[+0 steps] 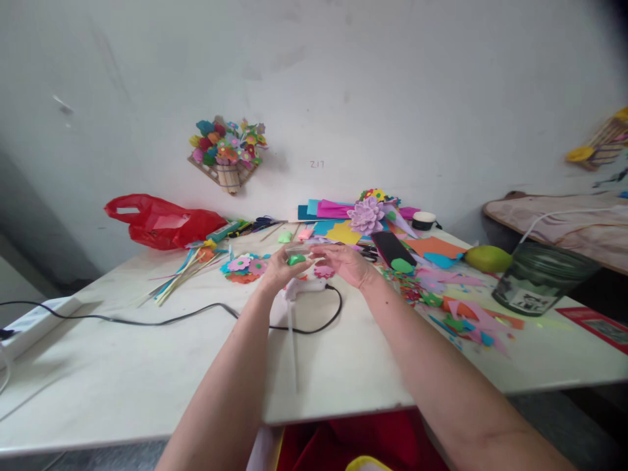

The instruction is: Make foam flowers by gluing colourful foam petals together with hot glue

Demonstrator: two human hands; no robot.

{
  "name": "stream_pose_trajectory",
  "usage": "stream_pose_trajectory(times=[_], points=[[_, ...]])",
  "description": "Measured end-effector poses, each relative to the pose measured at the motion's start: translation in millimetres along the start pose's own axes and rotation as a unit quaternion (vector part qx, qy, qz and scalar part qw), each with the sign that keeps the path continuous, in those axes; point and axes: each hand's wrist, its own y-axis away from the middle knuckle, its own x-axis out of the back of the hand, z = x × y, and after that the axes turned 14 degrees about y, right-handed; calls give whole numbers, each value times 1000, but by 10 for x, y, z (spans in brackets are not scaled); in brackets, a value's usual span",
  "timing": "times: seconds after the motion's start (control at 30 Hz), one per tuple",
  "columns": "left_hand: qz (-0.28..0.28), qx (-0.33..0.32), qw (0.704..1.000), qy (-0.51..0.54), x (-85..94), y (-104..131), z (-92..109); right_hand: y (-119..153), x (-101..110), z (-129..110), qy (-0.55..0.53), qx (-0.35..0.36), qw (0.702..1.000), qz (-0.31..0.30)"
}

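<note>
My left hand [280, 269] is closed on a small clear plastic bag with something bright green [296, 260] inside. From the other side, my right hand [343, 263] reaches in with bent fingers, its fingertips meeting the edge of the same bag. Just below the hands lies a white glue gun [307, 286], its black cord looping to the right. A long translucent glue stick [293, 353] extends from it toward me. Flower-shaped foam cutouts [240, 263] are spread left of my left hand. Behind the hands rest a light green packet [284, 237] and a pink one [307, 233].
A red plastic bag [167, 222] and thin sticks [184, 278] are at left, near a white power strip [44, 320]. To the right are a black phone [392, 250], foam scraps [466, 320] and a green jar [532, 281]. A flower basket [228, 176] hangs on the wall.
</note>
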Motion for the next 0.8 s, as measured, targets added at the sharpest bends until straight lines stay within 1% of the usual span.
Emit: stream_pose_trajectory(times=[0.07, 0.1, 0.2, 0.33, 0.43, 0.53, 0.63, 0.8], points=[[-29, 7, 1000, 7, -23, 5, 2, 8, 0, -15, 0, 3, 1000, -5], [-33, 11, 999, -2, -36, 5, -11, 9, 2, -17, 1, 5, 1000, -2], [-15, 6, 997, -76, -61, -7, -75, -2, 3, -5, 17, 3, 1000, 21], [25, -57, 976, -209, -46, -37, -157, -32, -27, 27, 63, -6, 996, 66], [40, -109, 954, -276, -24, -60, -195, -41, -64, 34, 91, -24, 992, 89], [54, -142, 937, -316, -12, -69, -203, -30, -96, 27, 102, -61, 990, 71], [62, -160, 924, -342, -8, -66, -187, -15, -125, 21, 107, -94, 989, 49], [54, -174, 910, -373, -10, -54, -168, -10, -169, 12, 86, -111, 990, 35]])
